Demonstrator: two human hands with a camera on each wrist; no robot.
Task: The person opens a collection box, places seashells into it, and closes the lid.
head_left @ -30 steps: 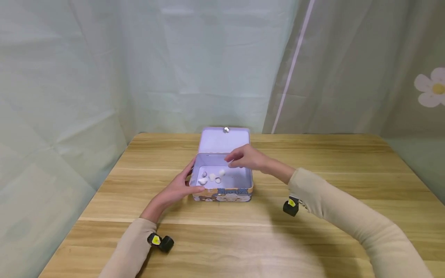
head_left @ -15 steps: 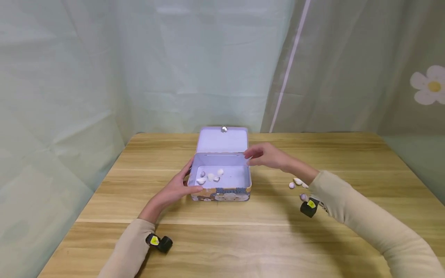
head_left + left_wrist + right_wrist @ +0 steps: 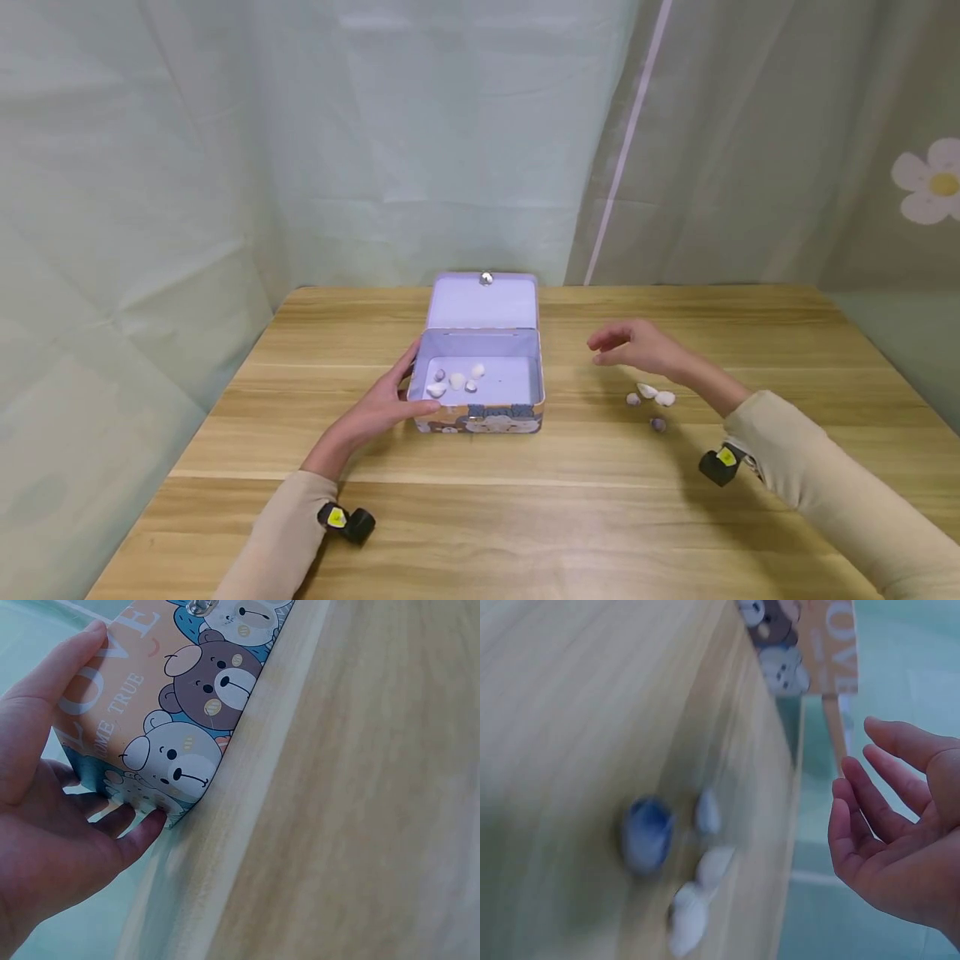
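An open tin box (image 3: 480, 417) with cartoon bears on its sides (image 3: 180, 705) stands mid-table, its lilac lid upright behind it. Several small pale shells (image 3: 456, 381) lie inside. My left hand (image 3: 386, 400) holds the box's left front corner, thumb on the front face and fingers round the side (image 3: 90, 817). My right hand (image 3: 633, 346) hovers open and empty to the right of the box, above several loose shells (image 3: 649, 396) on the table, which appear blurred in the right wrist view (image 3: 682, 862).
The wooden table (image 3: 525, 517) runs wide on all sides of the box. Pale green curtains (image 3: 375, 142) hang close behind and to the left; a flower-print curtain (image 3: 930, 187) is at the right.
My right hand has pulled out of the box and moved right, over the loose shells on the table. The left hand and box have stayed put.
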